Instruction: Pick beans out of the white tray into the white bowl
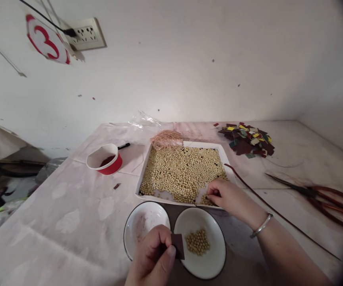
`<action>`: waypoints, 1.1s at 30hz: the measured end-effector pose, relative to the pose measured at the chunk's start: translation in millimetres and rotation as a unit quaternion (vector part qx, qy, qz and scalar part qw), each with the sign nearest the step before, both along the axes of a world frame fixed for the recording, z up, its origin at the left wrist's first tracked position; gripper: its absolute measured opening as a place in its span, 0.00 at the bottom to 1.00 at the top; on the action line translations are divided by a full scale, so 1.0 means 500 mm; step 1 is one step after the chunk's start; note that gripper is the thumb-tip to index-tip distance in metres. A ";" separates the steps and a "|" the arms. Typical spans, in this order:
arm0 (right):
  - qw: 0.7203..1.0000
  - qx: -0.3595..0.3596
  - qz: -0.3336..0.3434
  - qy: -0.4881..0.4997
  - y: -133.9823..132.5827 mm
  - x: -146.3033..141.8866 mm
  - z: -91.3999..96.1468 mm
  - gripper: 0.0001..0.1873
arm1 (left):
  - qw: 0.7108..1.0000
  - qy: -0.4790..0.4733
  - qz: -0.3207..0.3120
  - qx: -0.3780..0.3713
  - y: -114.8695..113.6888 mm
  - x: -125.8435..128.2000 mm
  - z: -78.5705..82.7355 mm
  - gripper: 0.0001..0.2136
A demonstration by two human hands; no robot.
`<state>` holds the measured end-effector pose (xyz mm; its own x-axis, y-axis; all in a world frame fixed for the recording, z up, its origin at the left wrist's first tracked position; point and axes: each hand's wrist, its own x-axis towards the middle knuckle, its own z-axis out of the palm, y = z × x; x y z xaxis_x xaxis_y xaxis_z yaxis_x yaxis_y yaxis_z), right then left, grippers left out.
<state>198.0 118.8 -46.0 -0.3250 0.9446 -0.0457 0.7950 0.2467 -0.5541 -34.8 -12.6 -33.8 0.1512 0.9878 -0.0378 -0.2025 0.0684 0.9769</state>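
My left hand [153, 256] pinches a small dark maroon square piece [177, 245] between thumb and fingers, held over the gap between two white bowls. The left bowl [132, 222] shows only a reddish smear; the right bowl [216, 238] holds a small heap of pale beads [198, 241]. My right hand [226, 195], a metal bangle on its wrist, reaches into the near right corner of a white tray [144, 169] full of pale beads [183, 171]; its fingers are curled in a pinch among them, and what they hold is hidden.
A red paper cup [105, 159] with a dark pen behind it stands left of the tray. A tuft of thin copper strands [167, 139] lies at the tray's far edge. A heap of coloured square pieces [247, 139] sits far right. Scissors [311, 192] and a long dark cord [278, 214] lie to the right.
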 end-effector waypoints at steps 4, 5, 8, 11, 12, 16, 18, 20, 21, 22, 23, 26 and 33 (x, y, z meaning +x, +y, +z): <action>1.000 0.019 -0.012 0.021 -0.003 -0.003 0.021 0.07 | 1.000 0.000 0.004 -0.009 0.001 0.000 0.007 0.14; 0.999 0.027 -0.017 0.030 -0.007 -0.006 0.035 0.07 | 1.000 -0.004 0.005 -0.011 0.001 0.001 0.009 0.13; 0.996 0.047 -0.017 0.071 -0.040 -0.027 0.091 0.05 | 0.999 -0.045 -0.003 -0.024 0.003 0.002 0.016 0.13; 0.986 0.054 0.059 0.147 -0.098 -0.063 0.149 0.07 | 0.997 -0.064 -0.026 -0.037 0.005 0.001 0.024 0.13; 0.978 0.047 0.107 0.171 -0.118 -0.076 0.162 0.07 | 0.997 -0.056 -0.029 -0.039 0.005 0.000 0.027 0.13; 0.963 0.050 0.200 0.172 -0.174 -0.121 0.175 0.11 | 0.998 -0.008 -0.021 -0.054 0.005 -0.005 0.036 0.12; 0.965 0.067 0.210 0.143 -0.180 -0.134 0.164 0.12 | 0.998 0.009 -0.023 -0.056 0.005 -0.006 0.037 0.12; 0.968 0.073 0.205 0.122 -0.175 -0.140 0.152 0.11 | 0.998 0.018 -0.021 -0.049 0.006 -0.006 0.035 0.12; 0.970 0.072 0.200 0.121 -0.172 -0.141 0.147 0.10 | 0.999 0.019 -0.021 -0.046 0.006 -0.006 0.033 0.13; 0.971 0.070 0.193 0.123 -0.167 -0.141 0.143 0.10 | 0.999 0.020 -0.021 -0.044 0.007 -0.006 0.031 0.13; 0.972 0.067 0.187 0.127 -0.164 -0.141 0.139 0.09 | 0.999 0.018 -0.021 -0.044 0.008 -0.006 0.029 0.13; 0.973 0.072 0.174 0.137 -0.158 -0.141 0.136 0.09 | 0.998 0.009 -0.029 -0.048 0.007 -0.009 0.018 0.14; 0.968 0.085 0.196 0.134 -0.164 -0.147 0.143 0.09 | 0.998 0.011 -0.009 -0.059 0.003 -0.013 0.007 0.12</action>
